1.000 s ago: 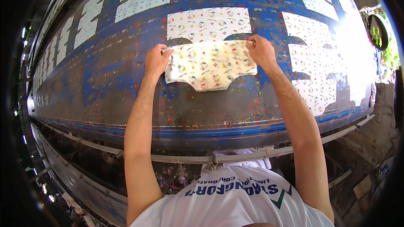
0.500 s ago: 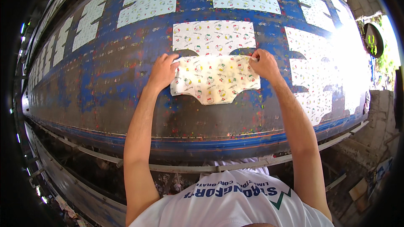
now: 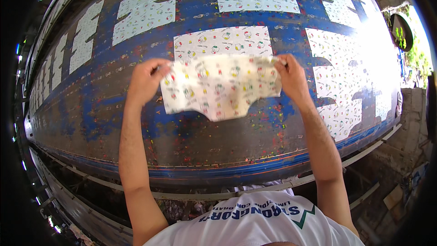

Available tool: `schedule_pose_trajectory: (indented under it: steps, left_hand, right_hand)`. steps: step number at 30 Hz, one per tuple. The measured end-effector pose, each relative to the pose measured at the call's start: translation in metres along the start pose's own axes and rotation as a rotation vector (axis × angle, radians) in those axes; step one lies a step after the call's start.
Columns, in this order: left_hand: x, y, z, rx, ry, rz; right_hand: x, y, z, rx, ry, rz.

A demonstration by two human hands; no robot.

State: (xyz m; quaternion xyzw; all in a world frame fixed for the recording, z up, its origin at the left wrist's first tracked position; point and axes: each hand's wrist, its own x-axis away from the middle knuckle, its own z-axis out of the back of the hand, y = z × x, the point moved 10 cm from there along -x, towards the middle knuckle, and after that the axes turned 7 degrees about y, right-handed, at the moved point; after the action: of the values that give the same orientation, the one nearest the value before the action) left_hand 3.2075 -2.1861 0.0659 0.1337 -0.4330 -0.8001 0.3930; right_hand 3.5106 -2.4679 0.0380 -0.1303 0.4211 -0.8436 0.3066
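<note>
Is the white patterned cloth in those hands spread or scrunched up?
Spread: the white cloth with small colourful prints is held out between left hand and right hand, curved lower cut-outs showing.

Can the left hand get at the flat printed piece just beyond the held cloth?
Probably not without letting go: the left hand pinches a corner of the held cloth, which also hides the near part of the flat piece. Its far part, though, looks uncovered and close.

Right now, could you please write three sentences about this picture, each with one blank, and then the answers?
1. The left hand grips the cloth near its upper ____ corner.
2. Counting the right hand too, ____ hands hold the cloth.
3. The person's shirt is mainly ____.
Missing words: left; two; white.
</note>
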Motion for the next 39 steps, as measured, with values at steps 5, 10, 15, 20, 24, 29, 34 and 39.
schedule_pose_trajectory:
  steps: [5,10,15,20,24,29,34,39]
  left_hand:
    - [-0.091,-0.011,-0.006,-0.282,0.128,-0.132]
    - [-0.134,-0.042,-0.031,-0.423,0.174,-0.171]
    - [-0.143,-0.055,-0.036,-0.482,0.170,-0.200]
    - [-0.139,-0.050,-0.046,-0.534,0.115,-0.099]
    - [-0.113,-0.020,-0.055,-0.519,0.158,-0.160]
    - [-0.061,0.035,-0.056,-0.520,0.218,-0.271]
    - [0.003,0.101,-0.057,-0.402,0.227,-0.357]
    - [0.067,0.148,-0.055,-0.288,0.348,-0.384]
  right_hand:
    - [-0.083,-0.009,-0.021,0.034,0.055,0.084]
    - [-0.128,0.007,-0.056,0.196,-0.010,0.068]
    - [-0.141,0.028,-0.067,0.377,-0.037,0.093]
    - [-0.147,0.032,-0.073,0.451,-0.052,0.081]
    - [-0.151,0.038,-0.083,0.492,-0.154,0.005]
    - [-0.124,0.008,-0.077,0.411,-0.087,0.196]
    - [-0.061,-0.036,-0.037,0.087,0.094,0.307]
    - [-0.009,-0.046,0.018,-0.130,0.212,0.229]
